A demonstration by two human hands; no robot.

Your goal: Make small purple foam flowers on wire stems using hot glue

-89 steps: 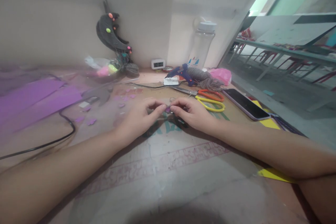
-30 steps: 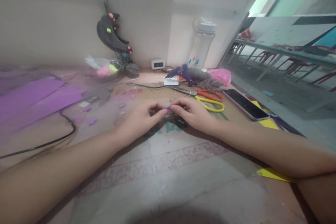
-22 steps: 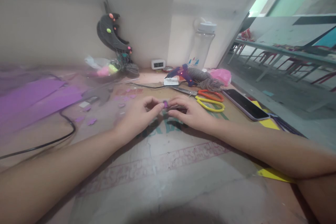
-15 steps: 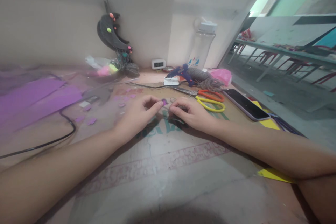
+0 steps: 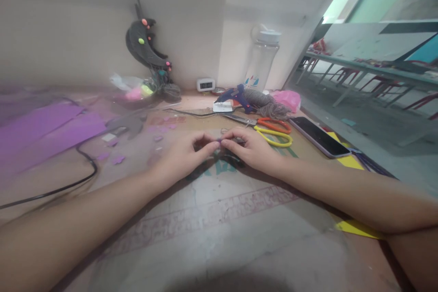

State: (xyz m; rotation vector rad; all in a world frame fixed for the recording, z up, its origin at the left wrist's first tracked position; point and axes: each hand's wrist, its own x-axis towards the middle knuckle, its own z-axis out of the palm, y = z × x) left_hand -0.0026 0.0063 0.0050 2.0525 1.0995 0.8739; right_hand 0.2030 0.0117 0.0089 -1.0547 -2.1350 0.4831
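Note:
A small purple piece sits between the fingertips of both hands, mostly covered by them. My left hand pinches it from the left, thumb and forefinger closed. From the other side, my right hand also closes thumb and forefinger on it, the fingertips of the two hands nearly meeting. Scissors with orange and yellow handles lie just behind my right hand. Several purple cutouts are scattered to the left of my left hand.
Purple sheets and a black cable lie at the left. Behind stand a dark crescent decoration, a small clock, a blue glue gun, grey yarn and a clear bottle. A phone rests at right.
My left hand has moved slightly right, closing the gap to my right hand. The purple piece, held by the left fingers before, is now between both hands' fingertips.

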